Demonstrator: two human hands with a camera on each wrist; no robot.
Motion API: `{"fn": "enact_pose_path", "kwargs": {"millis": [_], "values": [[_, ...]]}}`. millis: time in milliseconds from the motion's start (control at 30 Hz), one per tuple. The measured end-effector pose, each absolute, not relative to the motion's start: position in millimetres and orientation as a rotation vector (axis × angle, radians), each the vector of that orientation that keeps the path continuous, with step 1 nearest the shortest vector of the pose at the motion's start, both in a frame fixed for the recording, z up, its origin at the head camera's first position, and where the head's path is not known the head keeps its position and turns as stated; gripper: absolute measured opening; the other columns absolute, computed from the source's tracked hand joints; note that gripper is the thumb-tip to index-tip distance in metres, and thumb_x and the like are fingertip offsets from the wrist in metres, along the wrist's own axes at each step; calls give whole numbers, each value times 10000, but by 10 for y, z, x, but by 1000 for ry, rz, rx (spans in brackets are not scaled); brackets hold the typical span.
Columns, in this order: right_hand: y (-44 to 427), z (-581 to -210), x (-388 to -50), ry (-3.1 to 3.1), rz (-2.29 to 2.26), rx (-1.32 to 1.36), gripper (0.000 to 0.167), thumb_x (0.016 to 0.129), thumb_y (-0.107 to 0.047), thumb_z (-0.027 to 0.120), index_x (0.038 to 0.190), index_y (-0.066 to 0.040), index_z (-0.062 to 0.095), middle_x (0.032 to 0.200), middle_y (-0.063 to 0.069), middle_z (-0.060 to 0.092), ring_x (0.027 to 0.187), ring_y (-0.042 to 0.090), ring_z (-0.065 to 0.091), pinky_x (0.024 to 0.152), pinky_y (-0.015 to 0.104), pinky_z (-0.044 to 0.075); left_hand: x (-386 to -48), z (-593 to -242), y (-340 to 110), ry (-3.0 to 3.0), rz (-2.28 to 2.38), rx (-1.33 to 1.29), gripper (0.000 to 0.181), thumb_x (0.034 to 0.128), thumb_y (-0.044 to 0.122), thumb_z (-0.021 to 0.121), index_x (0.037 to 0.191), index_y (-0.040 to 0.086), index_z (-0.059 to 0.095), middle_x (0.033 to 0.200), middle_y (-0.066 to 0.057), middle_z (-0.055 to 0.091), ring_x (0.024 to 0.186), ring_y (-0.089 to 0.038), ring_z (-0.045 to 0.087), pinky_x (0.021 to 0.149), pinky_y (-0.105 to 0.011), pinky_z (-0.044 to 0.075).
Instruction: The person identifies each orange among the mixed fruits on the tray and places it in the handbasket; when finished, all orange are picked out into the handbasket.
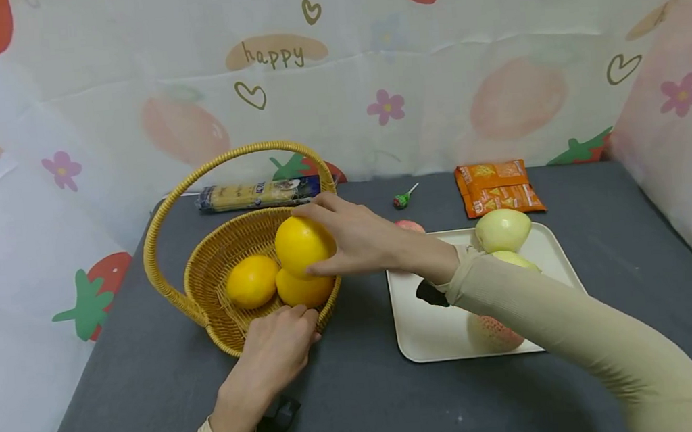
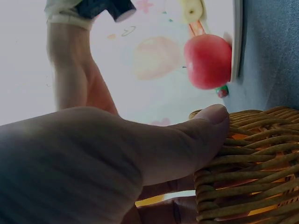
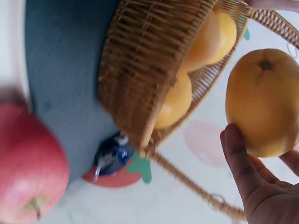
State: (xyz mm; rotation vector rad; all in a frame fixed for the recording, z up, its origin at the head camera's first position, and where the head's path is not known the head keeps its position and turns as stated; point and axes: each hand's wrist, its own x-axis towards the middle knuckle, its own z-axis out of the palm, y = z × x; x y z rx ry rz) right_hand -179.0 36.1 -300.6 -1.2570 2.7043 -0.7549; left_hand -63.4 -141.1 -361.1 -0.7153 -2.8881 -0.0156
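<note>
My right hand [image 1: 354,236] grips a yellow-orange orange [image 1: 299,247] over the right side of a woven basket [image 1: 209,254]. In the right wrist view, thumb and fingers curl round the held orange [image 3: 264,102], its stem end showing. Other oranges [image 1: 252,282] lie inside the basket, one partly hidden beneath the held one. At the basket's near rim, my left hand [image 1: 283,343] holds on. The left wrist view shows its thumb outside the wicker [image 2: 247,163] and the fingers on the other side.
Right of the basket, a white tray [image 1: 428,331] bears pale green fruit [image 1: 502,229] and a reddish fruit [image 1: 502,334]. A red apple [image 2: 209,61] is partly hidden by my right arm in the head view. Behind are a noodle packet [image 1: 259,194], lollipop [image 1: 402,200] and orange snack bag [image 1: 496,187].
</note>
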Motion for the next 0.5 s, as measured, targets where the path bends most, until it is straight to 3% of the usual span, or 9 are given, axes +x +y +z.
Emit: {"fn": "enact_pose_path", "kwargs": {"millis": [333, 500], "values": [[-99, -3030, -1993, 2672, -759, -1111, 747, 870, -502, 659, 1484, -180, 378, 1473, 61, 454, 1179, 195, 557, 923, 350, 516, -637, -3621, -1423, -2894, -30, -714, 239, 785, 186, 804, 719, 116, 585, 632, 22, 483, 554, -150, 517, 459, -306, 425], [-234, -3042, -2103, 2685, -749, -1053, 707, 893, -501, 630, 1472, -179, 384, 1445, 54, 498, 1130, 189, 571, 869, 328, 519, -633, -3628, -1422, -2888, -38, -709, 233, 780, 179, 806, 726, 114, 588, 646, 20, 504, 575, -163, 542, 470, -319, 438]]}}
